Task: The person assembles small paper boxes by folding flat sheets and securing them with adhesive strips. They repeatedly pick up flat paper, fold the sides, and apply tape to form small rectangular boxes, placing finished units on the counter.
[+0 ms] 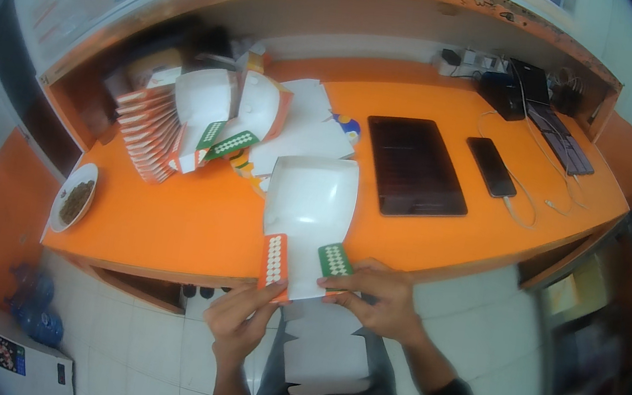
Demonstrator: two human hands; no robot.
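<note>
A flat white cardboard box blank [310,205] lies over the front edge of the orange counter [191,220]. It has an orange dotted flap [274,260] and a green dotted flap [335,260] at its near end. My left hand [238,322] pinches the orange flap. My right hand [379,297] holds the blank at the green flap. Both forearms come up from the lower edge.
At the back left stand a fanned stack of folded boxes [149,132] and more white blanks [231,113]. A dark tablet [414,167], a phone [491,166] with a cable, and a keyboard [559,135] lie to the right. A plate with brown food [75,198] sits far left.
</note>
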